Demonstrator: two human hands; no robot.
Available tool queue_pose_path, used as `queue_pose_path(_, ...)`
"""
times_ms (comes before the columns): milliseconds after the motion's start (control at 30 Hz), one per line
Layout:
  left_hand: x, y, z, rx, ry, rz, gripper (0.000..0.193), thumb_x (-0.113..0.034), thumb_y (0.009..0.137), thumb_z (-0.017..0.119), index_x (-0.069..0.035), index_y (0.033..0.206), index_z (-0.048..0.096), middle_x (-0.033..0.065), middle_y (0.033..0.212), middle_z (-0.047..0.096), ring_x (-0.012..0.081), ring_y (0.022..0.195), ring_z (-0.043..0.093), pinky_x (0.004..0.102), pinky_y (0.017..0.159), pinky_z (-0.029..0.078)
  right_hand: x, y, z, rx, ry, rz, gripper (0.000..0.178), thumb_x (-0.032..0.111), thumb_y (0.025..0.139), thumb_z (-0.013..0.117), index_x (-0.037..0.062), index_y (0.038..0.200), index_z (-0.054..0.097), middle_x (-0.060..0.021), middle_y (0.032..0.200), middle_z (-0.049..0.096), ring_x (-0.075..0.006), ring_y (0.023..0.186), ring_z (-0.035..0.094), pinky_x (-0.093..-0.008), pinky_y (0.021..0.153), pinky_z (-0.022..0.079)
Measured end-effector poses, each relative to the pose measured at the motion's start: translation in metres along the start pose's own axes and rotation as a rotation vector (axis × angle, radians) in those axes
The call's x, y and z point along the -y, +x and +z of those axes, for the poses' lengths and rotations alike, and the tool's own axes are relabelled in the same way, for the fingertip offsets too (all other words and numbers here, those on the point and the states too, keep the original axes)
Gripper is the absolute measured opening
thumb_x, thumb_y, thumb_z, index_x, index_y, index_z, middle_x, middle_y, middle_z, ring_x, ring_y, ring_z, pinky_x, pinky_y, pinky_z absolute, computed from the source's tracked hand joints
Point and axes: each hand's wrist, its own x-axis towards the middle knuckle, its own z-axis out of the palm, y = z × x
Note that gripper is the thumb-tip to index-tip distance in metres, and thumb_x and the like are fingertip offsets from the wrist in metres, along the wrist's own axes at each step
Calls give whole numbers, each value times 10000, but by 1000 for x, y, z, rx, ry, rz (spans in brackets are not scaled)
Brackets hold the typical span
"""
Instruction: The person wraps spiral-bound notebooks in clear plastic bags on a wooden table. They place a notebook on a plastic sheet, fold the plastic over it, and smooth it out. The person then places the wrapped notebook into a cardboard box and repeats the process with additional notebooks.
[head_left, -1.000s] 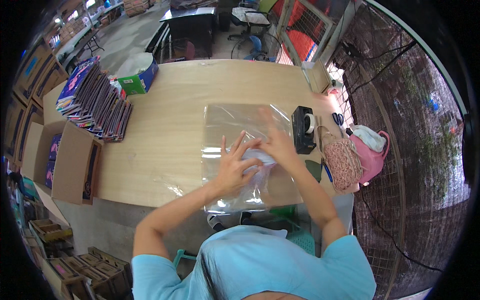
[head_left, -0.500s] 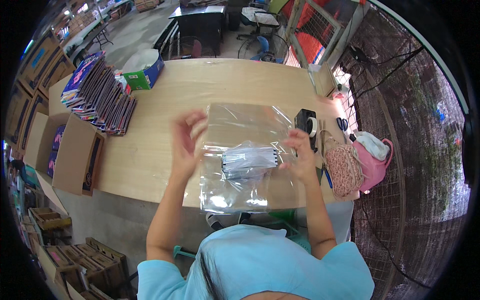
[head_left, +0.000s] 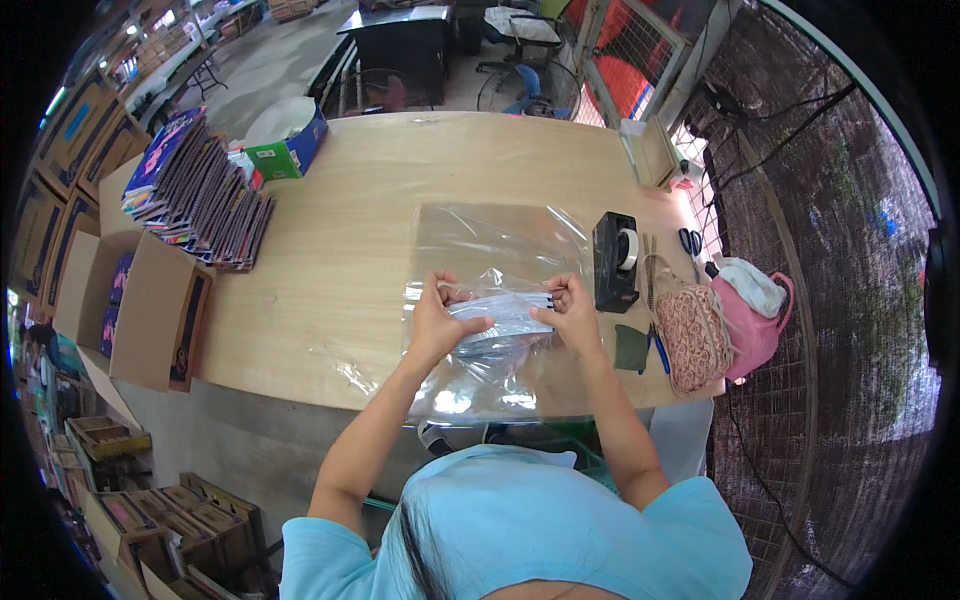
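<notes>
In front of me on the table lies a large clear plastic sheet or bag (head_left: 490, 240), its surface wrinkled and glossy. On its middle rests a flat white bundle (head_left: 508, 312) that looks like stacked paper strips, with dark marks along its edge. My left hand (head_left: 436, 325) grips the left end, thumb across the top and fingers behind. At the opposite end my right hand (head_left: 572, 318) pinches the bundle between thumb and fingers. Whether the bundle lies under or over the plastic I cannot tell.
To the right are a black tape dispenser (head_left: 613, 262), scissors (head_left: 690, 243), a blue-handled tool (head_left: 659, 352), a patterned pouch (head_left: 688, 338) and a pink bag (head_left: 757, 325). At left stand stacked notebooks (head_left: 205, 195), a green-blue box (head_left: 290, 145) and an open carton (head_left: 150, 310).
Both hands were raised and apart at the sides of the bundle. They have come inward and down and taken hold of its two ends.
</notes>
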Motion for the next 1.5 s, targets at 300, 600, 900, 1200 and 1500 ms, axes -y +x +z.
queue_pose_path(300, 27, 23, -1, 264, -277, 128, 241, 141, 579, 707, 6, 778, 697, 102, 817, 659, 179, 794, 622, 285, 743, 492, -5, 29, -14, 278, -152, -83, 415, 26, 647, 710, 51, 1060, 681, -89, 1178, 533, -195, 1071, 530, -350, 911, 436)
queue_pose_path(600, 30, 22, -1, 243, -180, 146, 188, 145, 598, 688, -8, 706, 697, 83, 858, 670, 173, 825, 623, 296, 770, 496, 5, -57, 48, -68, -735, -727, 167, 30, 723, 696, 148, 827, 752, -12, 926, 656, -177, 993, 613, -494, 1141, 153)
queue_pose_path(900, 31, 41, -48, 716, -175, 157, 314, 82, 702, 670, -41, 985, 728, 158, 1317, 543, 255, 1226, 505, 354, 1000, 414, -13, -50, 33, 38, -644, -716, 173, 28, 705, 740, 135, 840, 744, 4, 817, 660, -165, 899, 639, -514, 1139, 123)
queue_pose_path(1200, -35, 56, -15, 751, 732, 387, 771, -380, 615, 803, -80, 1277, 547, 167, 1026, 628, 306, 918, 618, 395, 805, 501, -55, -41, 14, 46, -1175, -1151, 413, 37, 674, 674, 153, 1070, 684, -37, 1102, 543, -167, 1152, 512, -625, 1089, 134)
queue_pose_path(1500, -46, 36, -1, 628, 920, 385, 654, -315, 620, 766, -44, 1180, 564, 144, 1023, 588, 332, 953, 600, 417, 810, 497, -60, 61, -200, -632, -364, 312, 196, 171, 785, 721, -19, 829, 705, -87, 776, 667, -167, 697, 579, -322, 644, 448)
